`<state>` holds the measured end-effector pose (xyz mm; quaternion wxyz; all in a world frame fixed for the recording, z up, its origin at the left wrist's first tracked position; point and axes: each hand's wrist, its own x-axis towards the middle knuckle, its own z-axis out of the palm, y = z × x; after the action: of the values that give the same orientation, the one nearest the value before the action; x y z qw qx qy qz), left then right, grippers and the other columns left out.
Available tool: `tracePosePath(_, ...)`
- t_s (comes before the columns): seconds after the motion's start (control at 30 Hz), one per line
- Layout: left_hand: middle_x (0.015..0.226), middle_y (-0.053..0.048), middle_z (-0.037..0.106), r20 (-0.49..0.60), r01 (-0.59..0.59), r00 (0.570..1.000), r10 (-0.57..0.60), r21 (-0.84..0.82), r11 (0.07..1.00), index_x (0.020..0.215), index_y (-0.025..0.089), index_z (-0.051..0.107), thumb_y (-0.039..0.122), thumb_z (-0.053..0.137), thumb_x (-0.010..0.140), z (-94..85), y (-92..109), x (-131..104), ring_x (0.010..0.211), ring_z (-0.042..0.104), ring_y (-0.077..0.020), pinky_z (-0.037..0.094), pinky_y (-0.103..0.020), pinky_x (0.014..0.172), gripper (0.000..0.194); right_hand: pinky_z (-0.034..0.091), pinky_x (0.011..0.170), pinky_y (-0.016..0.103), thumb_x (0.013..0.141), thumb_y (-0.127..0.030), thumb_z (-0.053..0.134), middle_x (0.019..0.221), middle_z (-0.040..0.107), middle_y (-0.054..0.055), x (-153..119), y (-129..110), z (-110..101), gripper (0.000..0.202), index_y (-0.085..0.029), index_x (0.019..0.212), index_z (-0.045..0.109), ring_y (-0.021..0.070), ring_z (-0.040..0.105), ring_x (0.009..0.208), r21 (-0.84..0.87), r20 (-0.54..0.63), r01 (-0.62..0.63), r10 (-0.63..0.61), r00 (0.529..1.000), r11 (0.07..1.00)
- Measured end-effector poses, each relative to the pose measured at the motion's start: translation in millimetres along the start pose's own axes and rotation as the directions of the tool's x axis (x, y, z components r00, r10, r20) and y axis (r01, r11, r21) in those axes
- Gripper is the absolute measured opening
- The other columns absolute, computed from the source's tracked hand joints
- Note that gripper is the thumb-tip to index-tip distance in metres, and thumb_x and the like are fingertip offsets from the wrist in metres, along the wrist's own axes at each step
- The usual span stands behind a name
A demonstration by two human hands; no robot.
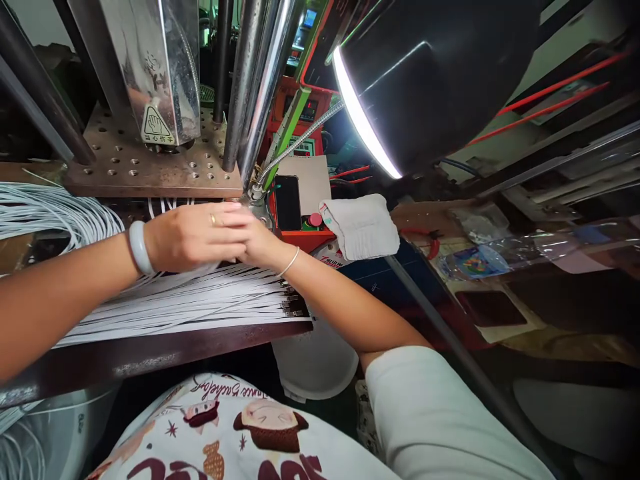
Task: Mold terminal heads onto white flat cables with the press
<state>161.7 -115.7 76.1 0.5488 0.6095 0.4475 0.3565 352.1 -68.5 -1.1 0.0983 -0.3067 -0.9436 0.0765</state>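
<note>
My left hand [197, 233], with a ring and a pale bangle at the wrist, reaches in front of the press. Its fingers lie together over my right hand [263, 241], and whatever they grip is hidden. The right hand's fingers are covered by the left, so their hold cannot be seen. White cables [200, 300] lie side by side below both hands, with small metal connectors [291, 300] at their right ends. Blurred white strands pass just under my left palm. A coil of white cable [55, 210] rests beside my left forearm.
Above the hands is the press's drilled metal plate [155, 163], between steel posts, with a hand-hazard label [158, 125]. A lit lamp [370, 120] hangs right. A phone [288, 203], red button [315, 219] and folded white cloth [363, 227] are nearby. The table edge [165, 357] runs below.
</note>
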Motion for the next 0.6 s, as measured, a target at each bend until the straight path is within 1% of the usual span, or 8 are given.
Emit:
tracePosePath(0.07,0.098,-0.007,0.080,-0.083,-0.117,0.989,0.123,0.076,0.990,0.082,0.018,0.079,0.024,0.082,0.077,-8.2,-11.2,0.7,0.106,0.074,-0.0245,0.057,-0.040,0.103,0.009,0.043,0.106,0.050,0.095,-0.031,0.066,0.132,0.063,0.016,0.4,14.2,1.8,0.043,-0.015,0.134,0.063,0.0322,0.053,0.126,0.023,0.044,-0.069,0.068,0.997,0.997)
tracePosePath(0.17,0.104,-0.008,0.080,-0.196,-0.230,0.940,0.279,0.240,0.943,0.095,0.021,0.080,0.047,0.076,0.083,-23.5,-31.6,-2.3,0.099,0.073,-0.0236,0.059,-0.034,0.094,0.029,0.044,0.100,0.047,0.094,-0.023,0.066,0.119,0.066,0.015,-10.9,20.5,10.0,0.027,-0.015,0.120,0.068,0.0306,0.057,0.115,0.133,0.091,-0.136,0.125,0.988,0.982)
tracePosePath(0.27,0.098,-0.010,0.080,-0.126,-0.163,0.964,0.233,0.411,0.897,0.093,0.018,0.079,0.058,0.067,0.083,-28.4,-49.3,1.3,0.092,0.073,-0.0256,0.059,-0.036,0.087,0.043,0.043,0.100,0.045,0.097,-0.020,0.063,0.112,0.066,0.012,-24.3,0.9,19.6,0.016,-0.017,0.111,0.070,0.0280,0.056,0.111,0.220,0.053,-0.131,0.122,0.991,0.967)
tracePosePath(0.37,0.090,-0.009,0.078,-0.078,-0.146,0.970,0.229,0.565,0.812,0.083,0.018,0.078,0.059,0.065,0.078,-26.5,-61.1,7.8,0.090,0.072,-0.0265,0.056,-0.039,0.093,0.043,0.046,0.096,0.042,0.090,-0.017,0.069,0.106,0.066,0.010,-30.5,-21.7,21.7,0.018,-0.016,0.108,0.068,0.0259,0.059,0.106,0.359,0.066,-0.157,0.143,0.988,0.920)
tracePosePath(0.43,0.092,-0.009,0.079,-0.094,-0.152,0.964,0.249,0.573,0.805,0.084,0.018,0.079,0.058,0.065,0.077,-26.0,-64.0,9.6,0.090,0.072,-0.0257,0.057,-0.037,0.093,0.043,0.048,0.095,0.040,0.085,-0.015,0.073,0.107,0.067,0.009,-26.8,-27.3,20.7,0.024,-0.015,0.108,0.066,0.0243,0.060,0.104,0.478,-0.019,-0.190,0.226,0.974,0.858)
tracePosePath(0.5,0.095,-0.007,0.080,-0.123,-0.157,0.958,0.261,0.536,0.829,0.088,0.019,0.080,0.056,0.068,0.076,-26.4,-62.9,8.6,0.089,0.072,-0.0245,0.058,-0.035,0.089,0.041,0.049,0.100,0.040,0.080,-0.015,0.076,0.116,0.068,0.010,-16.2,-26.4,21.5,0.034,-0.016,0.112,0.064,0.0238,0.062,0.110,0.610,-0.144,-0.176,0.326,0.934,0.773)
tracePosePath(0.53,0.094,-0.006,0.080,-0.133,-0.157,0.957,0.259,0.514,0.843,0.087,0.019,0.081,0.054,0.070,0.075,-26.5,-61.3,7.4,0.087,0.073,-0.0241,0.059,-0.034,0.087,0.039,0.050,0.101,0.039,0.079,-0.015,0.077,0.120,0.070,0.010,-9.4,-25.4,22.7,0.038,-0.016,0.114,0.064,0.0234,0.063,0.112,0.677,-0.173,-0.150,0.354,0.919,0.720)
tracePosePath(0.6,0.090,-0.005,0.080,-0.146,-0.154,0.956,0.253,0.484,0.862,0.085,0.019,0.081,0.052,0.074,0.073,-26.2,-57.5,4.3,0.085,0.073,-0.0240,0.060,-0.033,0.084,0.036,0.053,0.097,0.036,0.080,-0.014,0.074,0.115,0.074,0.008,2.7,-24.6,24.2,0.033,-0.016,0.113,0.068,0.0217,0.068,0.108,0.789,-0.135,-0.117,0.355,0.925,0.603)
